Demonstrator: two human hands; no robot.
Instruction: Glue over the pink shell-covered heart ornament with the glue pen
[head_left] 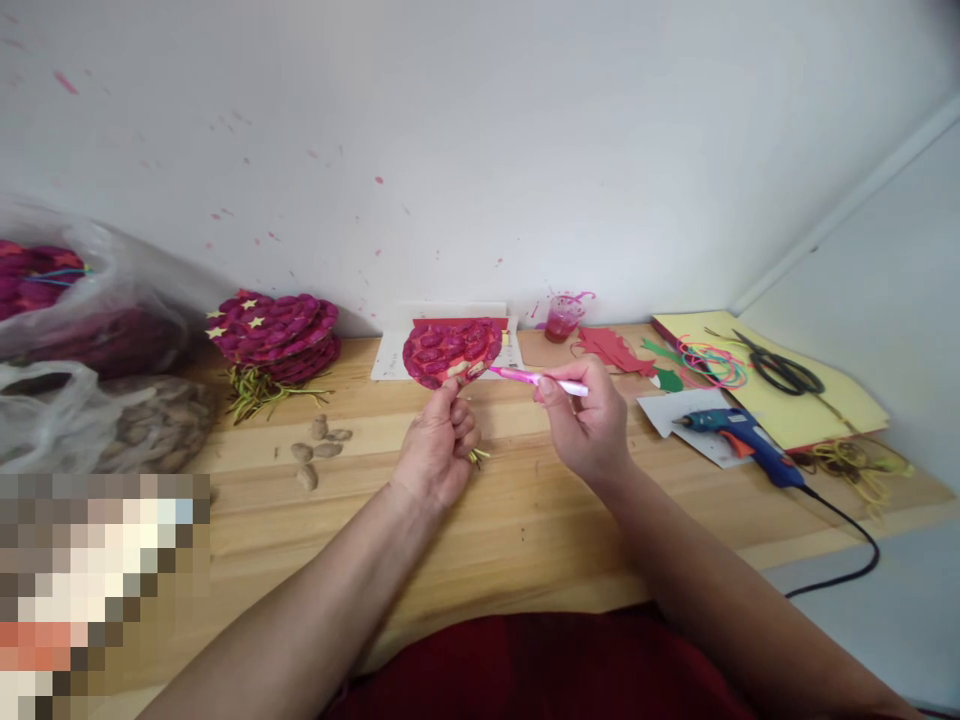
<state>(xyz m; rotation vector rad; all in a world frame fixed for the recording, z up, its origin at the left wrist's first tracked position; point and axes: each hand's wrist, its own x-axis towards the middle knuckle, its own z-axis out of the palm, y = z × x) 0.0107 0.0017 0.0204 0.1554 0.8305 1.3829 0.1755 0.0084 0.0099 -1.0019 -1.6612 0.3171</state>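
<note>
My left hand (442, 445) is closed around the lower end of a peanut craft piece (450, 345), a rounded red backing covered with peanuts. Most of its peanuts are coloured magenta; a few near my fingers stay pale. Yellow-green strands (478, 456) poke out below that hand. Between the fingers of my right hand (589, 415) is a slim pink-and-white paintbrush (551, 383), its pink tip at the piece's lower right edge, by the pale peanuts. Behind the piece lies a printed white sheet (388, 355). A cup of pink liquid (562, 318) stands against the wall.
Left: a stack of magenta peanut pieces (277, 335), loose peanuts (327, 450) and plastic bags (150, 420). Right: red paper cutouts (611, 350), a blue glue gun (765, 450) with its cord, black scissors (787, 372), coloured cords (712, 362) and yellow sheets (840, 395).
</note>
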